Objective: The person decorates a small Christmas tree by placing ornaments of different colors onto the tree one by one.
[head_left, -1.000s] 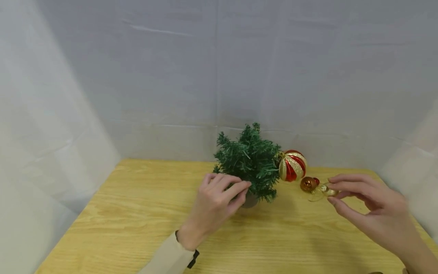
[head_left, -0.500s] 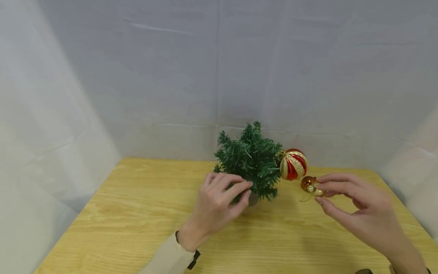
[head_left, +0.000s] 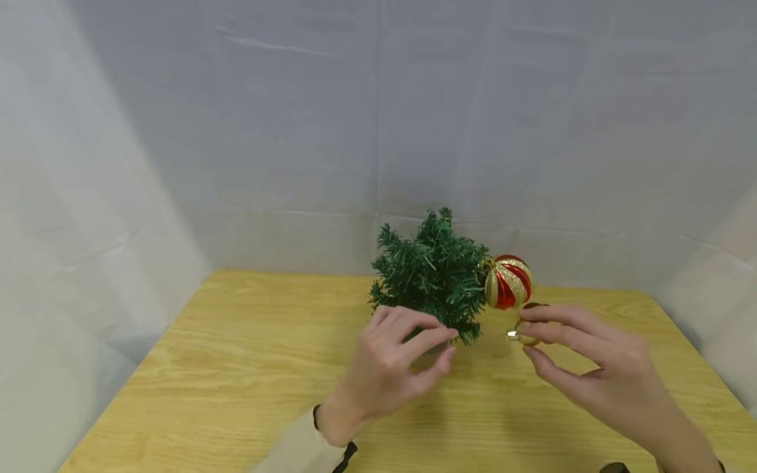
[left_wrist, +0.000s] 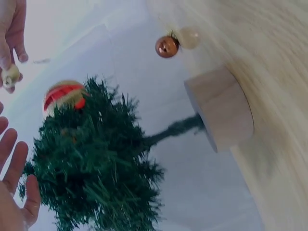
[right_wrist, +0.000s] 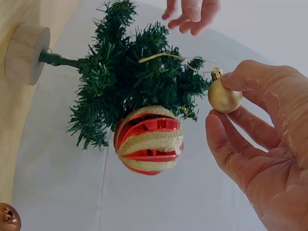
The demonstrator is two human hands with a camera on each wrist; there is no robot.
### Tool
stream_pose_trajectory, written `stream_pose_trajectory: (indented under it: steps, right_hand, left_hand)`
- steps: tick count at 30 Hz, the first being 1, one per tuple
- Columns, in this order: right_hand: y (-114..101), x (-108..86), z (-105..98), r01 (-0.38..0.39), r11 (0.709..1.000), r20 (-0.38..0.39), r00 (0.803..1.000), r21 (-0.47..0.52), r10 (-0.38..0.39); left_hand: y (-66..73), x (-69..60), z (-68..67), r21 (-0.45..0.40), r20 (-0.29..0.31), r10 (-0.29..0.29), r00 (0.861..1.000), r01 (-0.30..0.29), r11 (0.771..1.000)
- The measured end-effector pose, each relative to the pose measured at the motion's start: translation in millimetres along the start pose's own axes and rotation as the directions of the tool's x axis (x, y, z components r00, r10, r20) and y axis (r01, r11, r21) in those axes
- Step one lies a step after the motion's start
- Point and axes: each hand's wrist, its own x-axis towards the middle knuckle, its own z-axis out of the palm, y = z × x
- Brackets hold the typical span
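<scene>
My right hand (head_left: 597, 368) pinches a small gold bauble (right_wrist: 225, 97) between thumb and fingertips, right of the little artificial Christmas tree (head_left: 428, 276). From the bauble's cap a thin gold string loop (right_wrist: 166, 57) trails toward the branches. My left hand (head_left: 402, 368) is in front of the tree; in the left wrist view its fingers are apart, with nothing between them. A large red and gold striped bauble (right_wrist: 149, 139) hangs on the tree's right side. The tree's round wooden base (left_wrist: 224, 108) stands on the table, hidden by my left hand in the head view.
A copper bauble (left_wrist: 166, 46) lies on the wooden table (head_left: 266, 341) behind my right hand, mostly covered in the head view. Beside it is a pale round shape, unclear in the left wrist view. A whitish sheet (head_left: 296, 131) hangs behind the table.
My right hand has moved left with the gold bauble, from beside the copper one toward the tree. My left hand has shifted slightly right and nearer to me.
</scene>
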Motion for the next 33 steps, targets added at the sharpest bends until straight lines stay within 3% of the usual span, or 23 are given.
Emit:
stream_pose_trajectory:
  steps: [7,11,14,20,27,29,33]
  right_hand:
    - [-6,2.8,3,0.013,1.000,0.007,1.000,-0.020,-0.013]
    - [-10,2.3,4,0.012,1.000,0.016,1.000,-0.010,-0.012]
    - [-12,1.7,5,0.016,1.000,0.028,0.999,0.004,-0.017]
    - [-15,0.3,5,0.012,1.000,0.047,0.999,0.010,-0.012]
    - [-17,-0.4,7,0.033,0.999,0.052,0.998,0.035,-0.034]
    - [-17,-0.4,7,0.035,0.999,0.052,0.998,0.038,-0.037]
    - [-18,-0.4,8,0.034,0.999,0.054,0.998,0.032,-0.036]
  left_hand:
    - [11.8,-2.0,7.9,-0.022,0.052,-0.005,0.999,0.006,1.000]
    - [19.7,-4.3,13.1,-0.052,0.097,-0.082,0.992,0.087,0.995]
    - [25.8,-5.8,15.7,-0.117,0.137,-0.153,0.979,0.170,0.979]
    - [34.0,-6.6,17.3,-0.288,0.244,-0.272,0.931,0.337,0.896]
    - [38.8,-3.4,16.0,-0.438,0.348,-0.370,0.861,0.499,0.748]
    - [38.6,-2.9,15.5,-0.457,0.356,-0.380,0.854,0.514,0.726]
    - [36.1,-3.2,14.1,-0.464,0.311,-0.374,0.874,0.483,0.742]
